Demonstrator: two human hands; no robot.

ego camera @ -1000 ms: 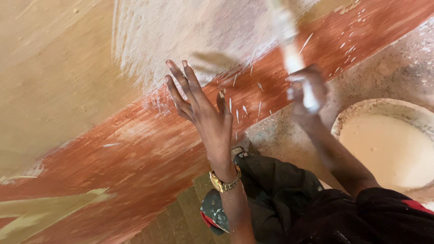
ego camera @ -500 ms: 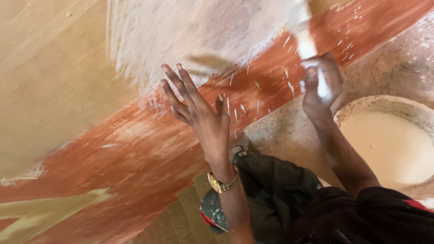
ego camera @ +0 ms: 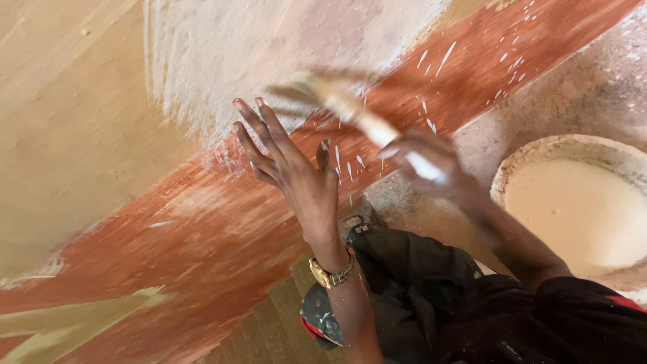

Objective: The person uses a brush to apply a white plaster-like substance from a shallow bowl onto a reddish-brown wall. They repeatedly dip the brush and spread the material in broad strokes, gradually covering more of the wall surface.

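Observation:
My left hand (ego camera: 291, 168) rests flat, fingers spread, against the wall on its reddish-brown band (ego camera: 168, 229), just below a patch of fresh whitish paint (ego camera: 269, 47). A gold watch (ego camera: 331, 272) is on that wrist. My right hand (ego camera: 435, 168) is blurred by motion and grips the pale handle of a paintbrush (ego camera: 337, 101). The bristles point up-left and touch the wall right above my left fingers, at the lower edge of the whitish patch.
A round basin (ego camera: 539, 152) holding cream-coloured paint (ego camera: 579, 212) stands on the speckled ground at the right. White splatters (ego camera: 438, 61) dot the red band. The tan wall (ego camera: 67, 121) fills the left. My dark clothing (ego camera: 431, 296) and a shoe (ego camera: 320, 317) lie below.
My right hand has swung the brush from upright at the top right down and to the left, toward my left hand. My left hand has stayed on the wall.

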